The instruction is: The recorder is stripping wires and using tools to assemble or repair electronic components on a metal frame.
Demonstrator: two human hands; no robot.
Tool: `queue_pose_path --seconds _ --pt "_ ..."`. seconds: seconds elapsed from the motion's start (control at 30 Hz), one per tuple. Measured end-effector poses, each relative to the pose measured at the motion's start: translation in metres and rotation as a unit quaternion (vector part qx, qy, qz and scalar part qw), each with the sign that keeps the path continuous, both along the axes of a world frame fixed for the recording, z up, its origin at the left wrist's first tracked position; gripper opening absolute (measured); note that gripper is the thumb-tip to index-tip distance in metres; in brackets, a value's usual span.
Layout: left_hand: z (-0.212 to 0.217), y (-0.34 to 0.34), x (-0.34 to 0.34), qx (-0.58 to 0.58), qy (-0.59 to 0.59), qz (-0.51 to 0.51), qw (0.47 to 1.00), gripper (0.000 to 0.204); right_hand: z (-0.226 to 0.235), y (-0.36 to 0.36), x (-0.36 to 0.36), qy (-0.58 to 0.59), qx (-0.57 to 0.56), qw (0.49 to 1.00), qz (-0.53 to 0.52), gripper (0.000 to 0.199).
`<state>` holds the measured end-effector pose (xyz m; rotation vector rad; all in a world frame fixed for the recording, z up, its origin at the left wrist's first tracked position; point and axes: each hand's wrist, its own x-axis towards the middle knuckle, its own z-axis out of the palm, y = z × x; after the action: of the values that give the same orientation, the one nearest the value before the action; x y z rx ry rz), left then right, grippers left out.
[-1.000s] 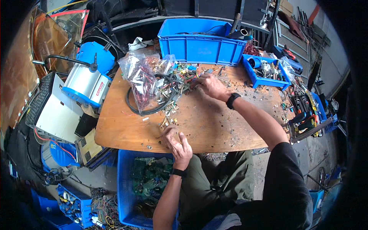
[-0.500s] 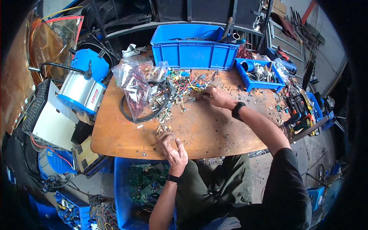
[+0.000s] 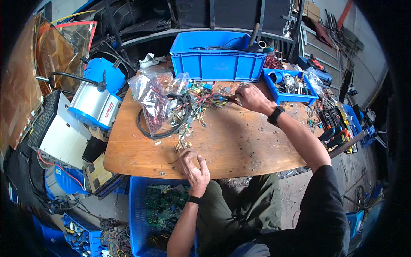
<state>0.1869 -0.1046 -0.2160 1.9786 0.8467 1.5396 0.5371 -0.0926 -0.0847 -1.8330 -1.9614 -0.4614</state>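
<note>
My left hand (image 3: 193, 168) rests at the table's front edge, thumb held apart from the loosely bent fingers; I see nothing in it. Just beyond its fingertips lie a few small brass-coloured pieces (image 3: 183, 144). Farther off, my right hand (image 3: 253, 98) is closed at the right end of a heap of wire ends and connectors (image 3: 199, 103). Something small and dark shows by its fingertips, too unclear to name. A coiled black cable (image 3: 143, 128) and a clear plastic bag of dark red wire (image 3: 153, 103) lie left of the heap.
On the wooden table (image 3: 231, 150) stand a large blue bin (image 3: 218, 67) at the back and a blue tray (image 3: 295, 98) of parts at right. Hand tools (image 3: 338, 124) hang past the right edge. Below the front edge is a blue crate (image 3: 135, 214) of green circuit boards.
My right hand has moved slightly right and its fingers are more bunched at the heap's edge. My left hand stays in place. The whole view has shifted a little.
</note>
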Motion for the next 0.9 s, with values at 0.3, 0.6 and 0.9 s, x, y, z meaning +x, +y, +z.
queue_pose_path --seconds 0.3,0.6,0.9 --pt "-0.001 0.002 0.004 -0.001 0.015 0.026 1.000 0.021 0.011 -0.070 -0.025 0.066 -0.014 0.992 -0.109 0.028" --pt "-0.002 0.004 0.003 -0.014 0.001 0.025 1.000 0.019 -0.008 -0.198 -0.046 0.053 0.013 0.983 -0.174 0.017" --pt "-0.006 0.003 0.007 0.011 0.067 0.058 0.996 0.020 -0.059 -0.286 -0.051 0.067 -0.001 0.968 -0.242 0.024"
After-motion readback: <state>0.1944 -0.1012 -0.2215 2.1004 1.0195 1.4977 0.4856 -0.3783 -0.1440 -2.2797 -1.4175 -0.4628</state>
